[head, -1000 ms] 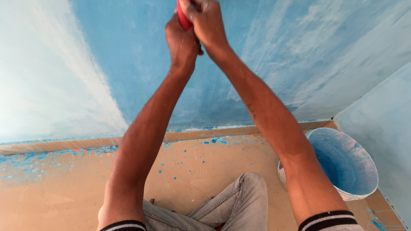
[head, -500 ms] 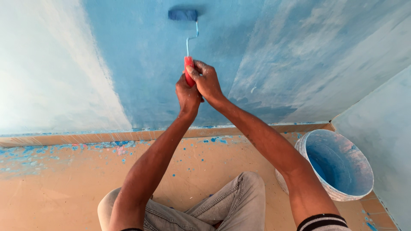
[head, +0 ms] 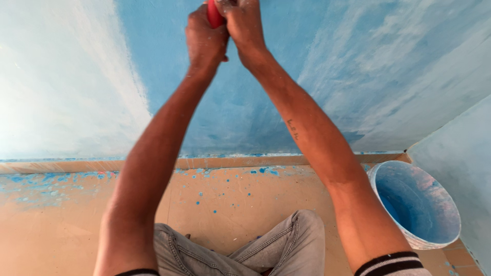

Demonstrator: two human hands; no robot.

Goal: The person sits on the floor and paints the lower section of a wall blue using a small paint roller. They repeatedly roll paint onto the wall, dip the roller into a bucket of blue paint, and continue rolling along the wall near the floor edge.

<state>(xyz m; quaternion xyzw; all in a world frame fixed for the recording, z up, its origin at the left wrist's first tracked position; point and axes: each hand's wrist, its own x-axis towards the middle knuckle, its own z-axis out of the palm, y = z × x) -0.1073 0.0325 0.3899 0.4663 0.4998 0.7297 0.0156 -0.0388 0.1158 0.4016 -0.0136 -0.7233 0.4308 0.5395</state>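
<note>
1. The left hand (head: 205, 42) has its grip closed tight around a red handle (head: 214, 15), fingers curled fully about it at the top edge of the view.
2. The right hand (head: 244, 25) is clamped on the same red handle just above and beside the left, the two hands touching; its fingers are wrapped shut, and its knuckles are cut off by the frame edge.
3. Only a short stretch of the handle shows between the hands; whatever it carries above is out of view.
4. Both arms reach up in front of a blue-painted wall (head: 317, 76), whose left part is still pale white (head: 56, 87).
5. A bucket (head: 415, 204) with blue paint inside stands on the floor at the right, near the right forearm and close to the corner with the side wall.
6. The tan floor (head: 66, 225) carries blue splatter along the skirting.
7. A knee in grey jeans (head: 286, 240) shows between the arms.
</note>
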